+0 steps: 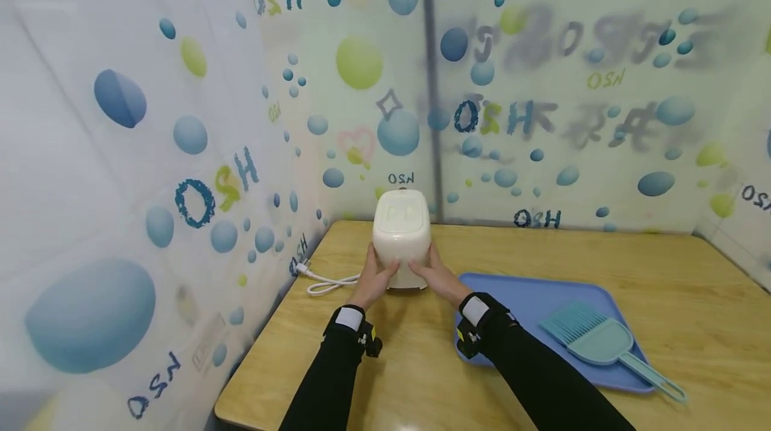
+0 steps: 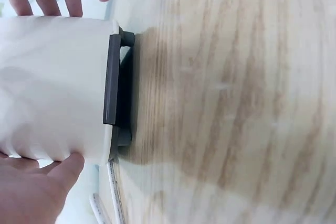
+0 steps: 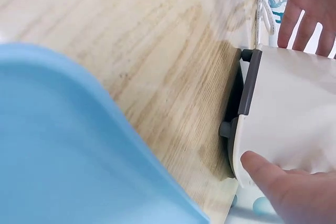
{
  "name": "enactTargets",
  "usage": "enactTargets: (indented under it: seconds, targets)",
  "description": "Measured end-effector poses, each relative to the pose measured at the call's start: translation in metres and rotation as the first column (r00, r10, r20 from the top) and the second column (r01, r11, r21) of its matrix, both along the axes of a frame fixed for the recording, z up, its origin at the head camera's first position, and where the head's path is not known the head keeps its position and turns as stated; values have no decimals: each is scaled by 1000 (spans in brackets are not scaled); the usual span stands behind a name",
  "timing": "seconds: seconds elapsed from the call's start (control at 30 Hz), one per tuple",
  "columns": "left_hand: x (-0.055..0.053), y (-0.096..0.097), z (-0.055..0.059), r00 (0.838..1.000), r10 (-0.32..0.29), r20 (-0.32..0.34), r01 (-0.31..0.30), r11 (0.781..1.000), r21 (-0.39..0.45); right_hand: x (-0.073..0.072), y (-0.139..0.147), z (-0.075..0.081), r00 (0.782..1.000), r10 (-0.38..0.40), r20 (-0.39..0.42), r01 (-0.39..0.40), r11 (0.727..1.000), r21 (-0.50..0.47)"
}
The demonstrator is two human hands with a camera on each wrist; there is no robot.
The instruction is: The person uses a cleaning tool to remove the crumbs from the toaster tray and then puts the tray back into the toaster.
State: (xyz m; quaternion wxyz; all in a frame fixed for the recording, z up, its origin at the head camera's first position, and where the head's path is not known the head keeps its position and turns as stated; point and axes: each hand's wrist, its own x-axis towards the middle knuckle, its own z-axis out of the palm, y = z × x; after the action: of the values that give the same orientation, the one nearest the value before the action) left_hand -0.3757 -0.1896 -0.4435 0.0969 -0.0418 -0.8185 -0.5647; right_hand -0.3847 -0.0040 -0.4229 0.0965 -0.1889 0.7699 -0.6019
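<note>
A cream-white toaster (image 1: 401,230) with rounded corners stands near the back of the wooden table. My left hand (image 1: 375,277) holds its left side, with the thumb on the face toward me. On the opposite side my right hand (image 1: 438,276) grips it in the same way, thumb also in front. The left wrist view shows a dark grey strip (image 2: 112,80) along the toaster's lower edge and short feet at the tabletop. In the right wrist view, the right thumb (image 3: 260,167) lies near that lower edge. The far face of the toaster is hidden.
A white cord with a plug (image 1: 325,282) lies coiled left of the toaster. On the right, a blue tray (image 1: 500,287) bears a teal hand brush (image 1: 602,342) whose handle sticks out over the rim. Printed curtains (image 1: 361,116) hang behind and left of the table (image 1: 542,250).
</note>
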Motion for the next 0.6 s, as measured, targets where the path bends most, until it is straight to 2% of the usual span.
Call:
enactTargets:
  seconds: [0.17,0.27,0.4,0.5,0.6]
  targets:
    - [3,3,2,1000,10,-16,-10,1000,-28,6,5,2,1000,15,8,-16,999,36]
    - [5,4,5,1000,18,-2,-18,999,-40,6,8,2,1000,16,21,-17,998,54]
    - [10,5,11,996,74,40,-72,997,-31,5,9,2,1000,-1,19,0,999,52]
    - [14,7,14,985,147,90,-146,989,-18,4,7,8,995,-25,-99,31,998,62]
    - [18,8,14,961,180,209,-190,981,27,3,4,16,963,-38,-268,76,988,134]
